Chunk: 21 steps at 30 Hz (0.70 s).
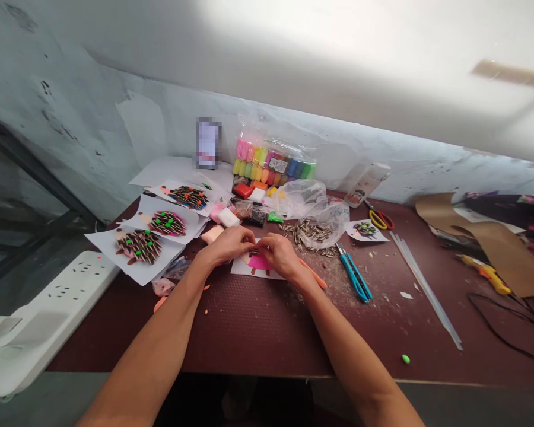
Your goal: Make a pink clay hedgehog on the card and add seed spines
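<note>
A white card (pixel 238 268) with a pink clay shape (pixel 258 262) and small brown feet lies on the dark red table. My left hand (pixel 237 242) is over the card's upper left corner, its fingers pinched together. My right hand (pixel 276 252) rests at the pink clay's right side with thumb and fingers closed. Some dark striped seeds show between the two hands at the top of the clay; what each hand's fingertips hold is too small to tell. A loose pile of striped seeds (pixel 309 232) is just beyond my right hand.
Seed-covered hedgehog cards (pixel 137 246) and a white power strip (pixel 78 284) are at the left. Clay packs (pixel 271 166) stand behind. To the right lie a teal cutter (pixel 355 276), scissors (pixel 380 219), glue sticks (pixel 427 290) and a yellow glue gun (pixel 487 274).
</note>
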Each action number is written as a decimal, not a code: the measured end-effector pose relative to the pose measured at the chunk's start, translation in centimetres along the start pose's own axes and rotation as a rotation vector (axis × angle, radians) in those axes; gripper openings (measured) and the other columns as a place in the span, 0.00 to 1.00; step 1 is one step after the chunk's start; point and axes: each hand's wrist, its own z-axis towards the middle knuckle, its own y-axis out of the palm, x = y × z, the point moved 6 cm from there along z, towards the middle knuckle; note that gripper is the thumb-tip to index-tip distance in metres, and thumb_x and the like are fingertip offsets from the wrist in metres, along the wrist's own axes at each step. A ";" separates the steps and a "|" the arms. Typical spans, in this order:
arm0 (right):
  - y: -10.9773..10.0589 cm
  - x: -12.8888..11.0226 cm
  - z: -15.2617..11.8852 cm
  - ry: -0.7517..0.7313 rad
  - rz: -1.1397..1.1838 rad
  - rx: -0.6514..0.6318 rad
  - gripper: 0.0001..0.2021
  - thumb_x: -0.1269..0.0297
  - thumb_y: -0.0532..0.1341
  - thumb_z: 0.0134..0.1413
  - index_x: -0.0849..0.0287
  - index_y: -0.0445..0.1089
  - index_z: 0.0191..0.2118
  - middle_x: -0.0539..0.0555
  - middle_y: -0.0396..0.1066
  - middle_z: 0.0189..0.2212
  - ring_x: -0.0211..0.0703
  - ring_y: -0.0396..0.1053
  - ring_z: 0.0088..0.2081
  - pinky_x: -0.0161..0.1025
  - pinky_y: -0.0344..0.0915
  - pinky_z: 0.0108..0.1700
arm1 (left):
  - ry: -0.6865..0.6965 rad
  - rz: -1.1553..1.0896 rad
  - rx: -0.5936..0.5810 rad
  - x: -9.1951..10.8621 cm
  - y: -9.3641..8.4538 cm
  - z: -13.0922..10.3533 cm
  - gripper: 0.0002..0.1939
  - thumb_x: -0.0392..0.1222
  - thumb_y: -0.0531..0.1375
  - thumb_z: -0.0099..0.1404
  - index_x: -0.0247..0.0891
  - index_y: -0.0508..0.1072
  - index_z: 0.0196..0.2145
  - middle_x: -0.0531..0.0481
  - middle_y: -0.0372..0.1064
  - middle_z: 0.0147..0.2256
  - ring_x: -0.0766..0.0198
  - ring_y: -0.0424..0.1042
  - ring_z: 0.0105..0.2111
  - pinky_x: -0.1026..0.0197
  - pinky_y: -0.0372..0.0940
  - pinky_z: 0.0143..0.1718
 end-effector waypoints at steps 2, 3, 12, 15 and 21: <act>0.0 -0.1 0.0 -0.006 -0.002 -0.003 0.11 0.75 0.60 0.59 0.56 0.81 0.37 0.50 0.70 0.28 0.37 0.64 0.32 0.33 0.55 0.36 | 0.001 -0.007 -0.006 -0.1 0.1 0.0 0.12 0.43 0.58 0.61 0.34 0.78 0.35 0.45 0.78 0.33 0.58 0.74 0.33 0.62 0.63 0.34; 0.0 -0.2 0.1 -0.008 -0.004 -0.004 0.11 0.75 0.60 0.59 0.57 0.81 0.37 0.50 0.70 0.28 0.37 0.64 0.32 0.33 0.55 0.36 | -0.001 -0.007 -0.009 -0.1 0.1 0.0 0.12 0.43 0.58 0.61 0.34 0.78 0.35 0.45 0.78 0.33 0.58 0.74 0.33 0.62 0.62 0.34; -0.2 -0.4 0.0 -0.011 -0.023 -0.022 0.12 0.74 0.60 0.60 0.57 0.81 0.38 0.51 0.72 0.29 0.37 0.66 0.32 0.32 0.57 0.36 | -0.011 0.000 -0.018 0.1 -0.1 0.0 0.12 0.43 0.58 0.59 0.34 0.78 0.34 0.46 0.78 0.33 0.58 0.74 0.33 0.62 0.62 0.33; -0.5 -0.5 -0.3 0.004 -0.036 -0.042 0.12 0.73 0.60 0.61 0.56 0.81 0.42 0.53 0.73 0.32 0.38 0.69 0.34 0.33 0.58 0.37 | -0.006 -0.016 -0.020 0.1 -0.2 -0.1 0.11 0.42 0.57 0.58 0.34 0.78 0.33 0.46 0.78 0.32 0.59 0.73 0.32 0.62 0.62 0.32; -2.2 0.1 -0.5 0.064 -0.060 0.020 0.14 0.72 0.57 0.63 0.56 0.79 0.47 0.55 0.76 0.39 0.41 0.72 0.40 0.34 0.62 0.43 | -0.022 -0.022 -0.023 0.2 -0.2 -0.2 0.12 0.40 0.57 0.57 0.33 0.78 0.32 0.46 0.77 0.31 0.60 0.72 0.31 0.63 0.61 0.31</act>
